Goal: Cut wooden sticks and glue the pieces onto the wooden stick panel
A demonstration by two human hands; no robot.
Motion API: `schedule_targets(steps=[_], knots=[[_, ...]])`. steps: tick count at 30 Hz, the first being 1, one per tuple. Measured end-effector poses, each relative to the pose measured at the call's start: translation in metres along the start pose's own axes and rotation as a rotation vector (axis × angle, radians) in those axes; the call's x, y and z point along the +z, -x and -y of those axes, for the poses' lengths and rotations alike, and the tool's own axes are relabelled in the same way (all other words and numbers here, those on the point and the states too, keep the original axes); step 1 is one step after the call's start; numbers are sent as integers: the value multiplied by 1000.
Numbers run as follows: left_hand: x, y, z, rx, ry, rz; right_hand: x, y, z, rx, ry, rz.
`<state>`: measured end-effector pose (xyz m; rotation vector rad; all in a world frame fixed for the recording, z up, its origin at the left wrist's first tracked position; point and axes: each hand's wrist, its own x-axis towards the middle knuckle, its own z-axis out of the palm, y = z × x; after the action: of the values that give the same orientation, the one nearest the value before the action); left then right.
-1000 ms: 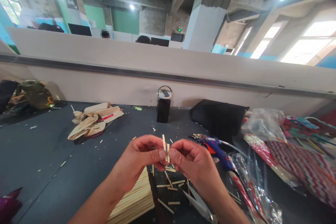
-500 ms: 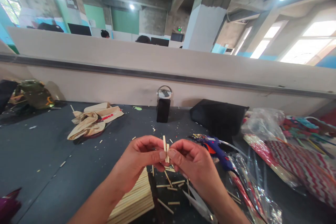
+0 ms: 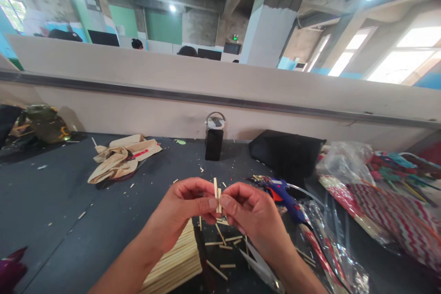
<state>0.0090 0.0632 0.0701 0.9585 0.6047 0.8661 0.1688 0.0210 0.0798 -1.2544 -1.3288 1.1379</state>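
Observation:
Between thumb and fingers my left hand [image 3: 193,204] pinches a pale wooden stick [image 3: 215,188], held upright. My right hand [image 3: 250,206] grips a shorter wooden stick [image 3: 219,196] pressed side by side against it. The fingers of both hands meet around the lower ends, which are partly covered. Below my hands, several cut stick pieces [image 3: 228,266] lie scattered on the dark table. A block of stacked sticks [image 3: 179,262] sits under my left forearm. Beneath my right wrist are scissors [image 3: 258,264], their handles out of sight.
A blue glue gun [image 3: 287,197] lies right of my hands, beside clear plastic packaging [image 3: 344,257]. A phone [image 3: 214,144] stands near the partition. Crumpled brown paper [image 3: 120,158] is at left, a black pouch [image 3: 285,151] at back right, and striped fabric [image 3: 386,211] far right.

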Motion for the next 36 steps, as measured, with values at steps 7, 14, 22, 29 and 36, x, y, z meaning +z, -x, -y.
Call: schedule_targets(steps=[7, 14, 22, 29, 36], knots=[[0, 1, 0, 5, -3, 1, 1, 0, 1, 0, 19, -6], [1, 0, -1, 7, -14, -13, 2, -1, 2, 1, 44, -14], [1, 1, -2, 3, -25, -15, 2, 0, 1, -2, 48, -22], [2, 1, -2, 0, -32, -26, 2, -1, 0, -10, 60, -15], [2, 1, -2, -4, -35, -19, 1, 0, 0, -10, 47, -10]])
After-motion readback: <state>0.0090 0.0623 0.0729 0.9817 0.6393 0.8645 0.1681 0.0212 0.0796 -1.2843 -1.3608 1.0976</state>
